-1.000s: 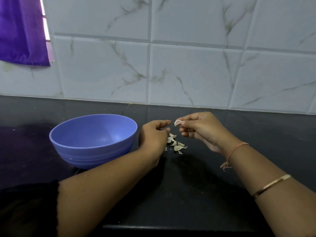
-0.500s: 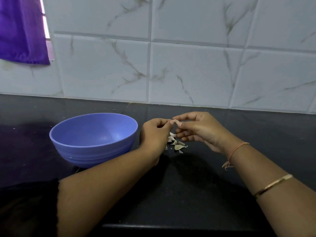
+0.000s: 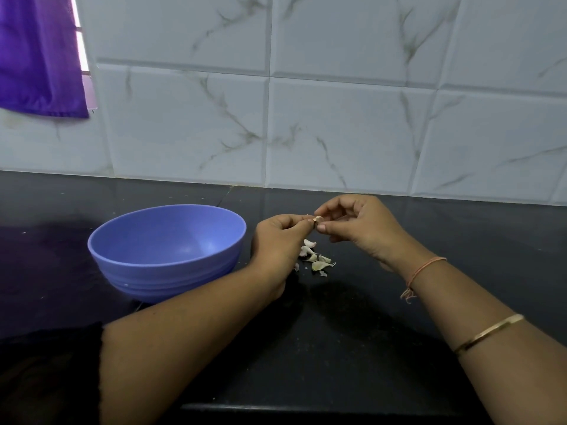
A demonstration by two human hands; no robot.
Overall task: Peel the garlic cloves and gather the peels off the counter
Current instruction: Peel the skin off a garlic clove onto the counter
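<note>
You pinch a garlic clove (image 3: 318,219) between your left hand (image 3: 277,240) and right hand (image 3: 362,228) above the counter (image 3: 337,332), mid-peel, with loose peels (image 3: 316,259) beneath not yet gathered and the blue bowl (image 3: 167,250) apparently empty.

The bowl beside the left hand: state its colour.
The bowl is periwinkle blue, plain; seen in the head view.

Location: home kitchen. Indicators: a polished black table (image 3: 337,348) set against a wall of white marble-pattern tiles (image 3: 337,133), a blue plastic bowl (image 3: 165,271), loose garlic peels (image 3: 319,265), and a purple curtain (image 3: 36,56).
</note>
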